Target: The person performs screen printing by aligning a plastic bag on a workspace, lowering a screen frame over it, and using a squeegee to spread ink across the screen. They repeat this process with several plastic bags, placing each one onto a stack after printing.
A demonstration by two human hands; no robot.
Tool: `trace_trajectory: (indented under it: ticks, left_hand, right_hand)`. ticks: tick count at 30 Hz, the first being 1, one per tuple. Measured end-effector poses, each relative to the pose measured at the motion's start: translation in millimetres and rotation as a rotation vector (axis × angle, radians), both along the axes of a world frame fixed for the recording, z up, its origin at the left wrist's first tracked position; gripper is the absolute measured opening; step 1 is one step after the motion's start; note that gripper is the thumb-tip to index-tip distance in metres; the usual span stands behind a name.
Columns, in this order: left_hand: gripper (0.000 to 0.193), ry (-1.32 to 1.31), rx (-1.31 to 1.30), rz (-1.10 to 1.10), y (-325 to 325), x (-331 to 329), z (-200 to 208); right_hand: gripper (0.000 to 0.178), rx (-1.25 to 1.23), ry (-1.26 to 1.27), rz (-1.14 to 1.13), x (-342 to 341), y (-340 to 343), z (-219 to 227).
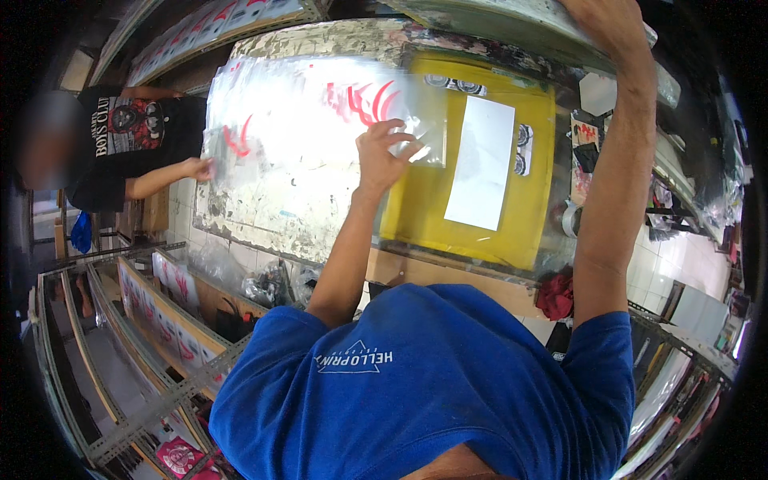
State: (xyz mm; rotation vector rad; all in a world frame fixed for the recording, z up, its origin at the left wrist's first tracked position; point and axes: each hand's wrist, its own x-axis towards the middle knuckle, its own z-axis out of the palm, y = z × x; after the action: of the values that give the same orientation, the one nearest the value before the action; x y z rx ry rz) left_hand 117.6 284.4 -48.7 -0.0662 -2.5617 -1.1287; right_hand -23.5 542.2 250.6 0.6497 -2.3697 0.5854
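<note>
My left hand (386,154) is closed in a pinch at the right edge of a clear plastic sheet (428,128) with red curved marks. This sheet lies partly over a pale, paint-worn table (272,210) and reaches onto a yellow surface (416,216). On the yellow surface rests a white paper rectangle (482,164), with small black-and-white printed pictures beside it. High at the right, my right hand (606,28) grips the edge of a raised frame (512,24); its fingertips are partly hidden.
At the left, a co-worker in a black shirt (160,120) has one hand (200,169) at the sheets' left edge. Metal racks (128,408) holding printed sheets stand at lower left. A dark red cloth (555,296) lies near the table's right front corner.
</note>
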Motion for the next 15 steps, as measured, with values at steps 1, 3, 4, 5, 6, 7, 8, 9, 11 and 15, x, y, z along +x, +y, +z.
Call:
trace_trajectory:
  ticks: [1, 3, 4, 5, 6, 7, 8, 9, 11, 15]
  left_hand:
    - [0.026, -0.038, -0.144, 0.007, 12, 2, -4]
    - [0.036, -0.125, -0.448, 0.059, 28, 11, -26]
    - [0.040, -0.150, -0.433, -0.011, 33, 11, -40]
    - [0.044, -0.172, -0.419, -0.078, 37, 11, -51]
    - [0.048, -0.193, -0.405, -0.146, 41, 10, -61]
    - [0.057, -0.216, -0.446, -0.208, 49, 8, -60]
    - [0.060, -0.180, -0.340, -0.242, 59, 4, -59]
    - [0.062, -0.144, -0.237, -0.267, 66, 1, -58]
    - [0.070, -0.021, -0.124, -0.306, 68, -5, -54]
    - [0.066, -0.044, -0.259, 0.224, 28, -17, -51]
  right_hand:
    - [0.041, -0.005, -0.026, -0.004, -13, 7, 0]
    - [0.041, -0.026, -0.062, 0.031, -24, 7, -3]
    - [0.040, -0.028, -0.066, 0.039, -24, 6, -3]
    - [0.040, -0.032, -0.066, 0.049, -24, 5, -2]
    - [0.040, -0.031, -0.074, 0.045, -24, 4, -1]
    - [0.039, -0.030, -0.085, 0.037, -24, 4, -2]
    - [0.039, -0.028, -0.096, 0.029, -23, 4, -2]
    - [0.039, -0.042, -0.118, 0.019, -21, 3, -1]
    - [0.038, -0.070, -0.163, 0.001, -14, 0, 1]
    - [0.038, 0.005, 0.046, 0.023, -10, 1, -7]
